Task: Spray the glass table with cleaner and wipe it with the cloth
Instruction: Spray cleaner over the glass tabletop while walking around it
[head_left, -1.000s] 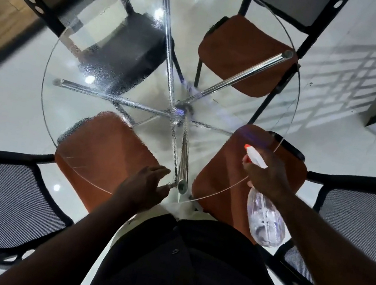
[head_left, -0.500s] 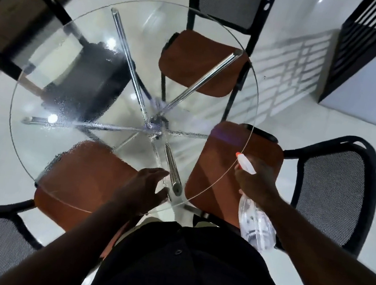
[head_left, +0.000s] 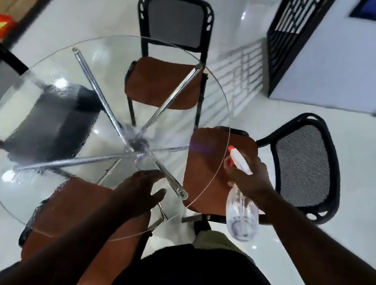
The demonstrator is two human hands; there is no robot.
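From my remote seat, the relation that mattered was the nozzle against the glass. The spray bottle (head_left: 242,214) hung right of centre in the frame, just outside the right rim of the round glass bench (head_left: 112,53). Its long axis ran nearly up and down the picture, with the clear body low and the white and orange head on top. The head pointed up and to the left, across the rim toward the middle of the glass.

The right hand (head_left: 249,178) was clenched round the bottle's neck, with a finger at the orange trigger. I could not tell how far the trigger was pulled.

Fine droplets (head_left: 22,178) covered the left half of the glass. The sector nearest the nozzle looked drier, so I judged spraying to be only partly done, and the right hand was the one placed to finish it.

The left hand (head_left: 137,193) lay palm down over the near edge of the glass, low of centre. Its fingers were loosely spread and held nothing I could see. It seemed to rest on the surface, though I could not confirm contact. I could not pick out the cloth anywhere.

Chrome legs (head_left: 172,99) crossed under the top.
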